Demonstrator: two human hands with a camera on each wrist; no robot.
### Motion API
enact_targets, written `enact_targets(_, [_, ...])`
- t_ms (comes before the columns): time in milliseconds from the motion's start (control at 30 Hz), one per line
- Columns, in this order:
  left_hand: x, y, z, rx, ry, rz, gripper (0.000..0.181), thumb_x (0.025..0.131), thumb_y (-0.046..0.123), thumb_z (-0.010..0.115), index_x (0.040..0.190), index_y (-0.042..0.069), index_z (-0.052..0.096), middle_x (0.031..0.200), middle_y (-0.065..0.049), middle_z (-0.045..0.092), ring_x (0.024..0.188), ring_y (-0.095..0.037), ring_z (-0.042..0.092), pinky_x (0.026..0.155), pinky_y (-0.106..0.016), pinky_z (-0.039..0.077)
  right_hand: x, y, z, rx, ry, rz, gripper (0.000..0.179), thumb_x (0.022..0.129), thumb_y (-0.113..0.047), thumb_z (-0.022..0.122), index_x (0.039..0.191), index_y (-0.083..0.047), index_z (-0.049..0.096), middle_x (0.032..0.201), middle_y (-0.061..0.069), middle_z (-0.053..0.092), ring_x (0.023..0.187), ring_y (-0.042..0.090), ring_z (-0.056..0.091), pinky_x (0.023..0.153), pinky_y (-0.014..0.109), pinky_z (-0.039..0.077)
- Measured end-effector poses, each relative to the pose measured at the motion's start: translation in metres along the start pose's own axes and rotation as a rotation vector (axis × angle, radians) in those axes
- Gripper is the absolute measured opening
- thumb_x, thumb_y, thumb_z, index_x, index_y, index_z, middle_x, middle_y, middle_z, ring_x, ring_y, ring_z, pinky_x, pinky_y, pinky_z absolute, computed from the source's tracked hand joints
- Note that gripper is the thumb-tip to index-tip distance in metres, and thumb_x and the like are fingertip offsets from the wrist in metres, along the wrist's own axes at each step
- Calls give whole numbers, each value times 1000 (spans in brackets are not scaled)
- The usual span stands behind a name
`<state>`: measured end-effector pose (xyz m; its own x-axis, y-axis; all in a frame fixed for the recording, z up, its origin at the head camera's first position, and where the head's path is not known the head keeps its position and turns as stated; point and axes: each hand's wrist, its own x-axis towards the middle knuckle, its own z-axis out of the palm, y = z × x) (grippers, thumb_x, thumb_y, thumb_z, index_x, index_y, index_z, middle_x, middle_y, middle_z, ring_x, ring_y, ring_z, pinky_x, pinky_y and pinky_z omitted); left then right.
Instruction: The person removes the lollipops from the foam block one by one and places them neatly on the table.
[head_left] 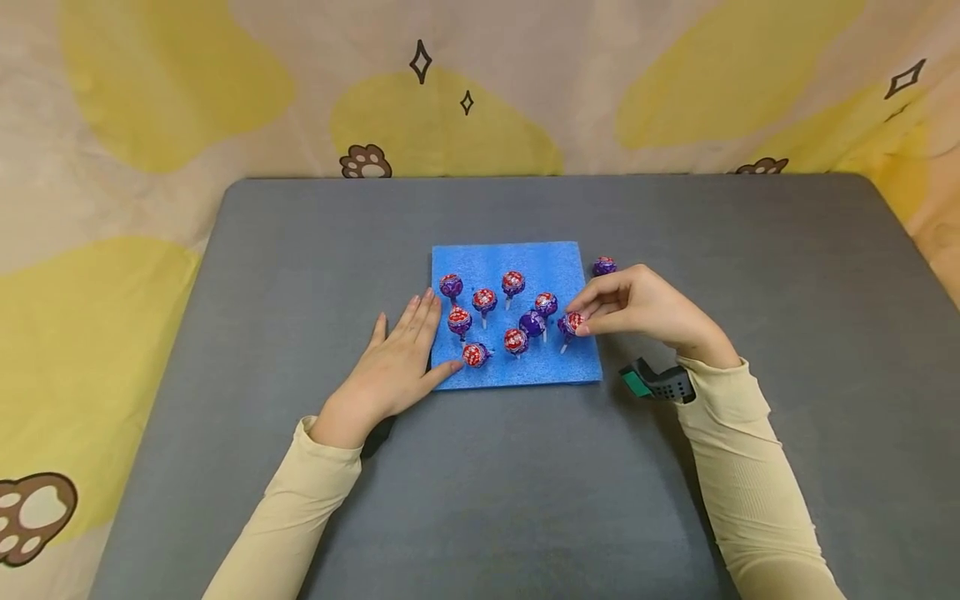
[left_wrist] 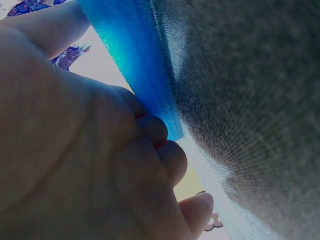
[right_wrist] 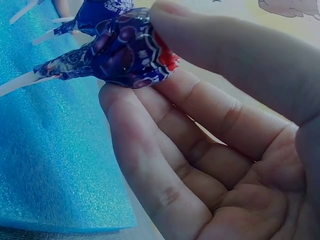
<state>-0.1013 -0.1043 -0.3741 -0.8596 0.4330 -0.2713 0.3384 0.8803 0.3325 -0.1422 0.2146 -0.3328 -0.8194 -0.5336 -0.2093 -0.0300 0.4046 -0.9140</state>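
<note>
My right hand pinches the wrapped head of a purple-and-red lollipop between thumb and fingers. Its white stick points down at the right part of a blue foam board. My left hand rests with straight fingers along the board's left edge, thumb reaching over the near left corner. In the left wrist view, the fingertips lie against the side of the foam. Several similar lollipops, among them one at the back and one at the front left, stand on their sticks across the board.
Another lollipop lies on the grey table just past the board's right edge, behind my right hand. A black-and-green wrist device sticks out under the right wrist. A patterned yellow-and-beige cloth hangs behind the table.
</note>
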Motion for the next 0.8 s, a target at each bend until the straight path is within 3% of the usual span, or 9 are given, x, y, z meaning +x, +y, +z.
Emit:
enact_targets(200, [0,0,-1,0,1,3,86,94,56,42,151,8,0,157,-7,-9,143,-24,-6,109,-58,-2,-2,-1,-2,45,35,-38,25,81,-7,75,100,6,69,91,13,70,81,24,69,75,30,54])
enact_targets(500, [1,-1,0,6,5,6,86,94,56,42,151,7,1,157,-8,-8,143,-24,-5,109,-58,-1,-7,3,-14,76,156,-89,21,84,-6,71,102,4,69,89,8,71,78,24,67,75,32,54])
enact_targets(800, [1,-1,0,3,9,10,85,95,56,42,151,6,2,157,-9,-6,143,-25,-4,109,-58,0,-9,18,-26,264,247,-113,15,88,1,64,99,-3,73,99,3,70,83,14,65,78,26,51])
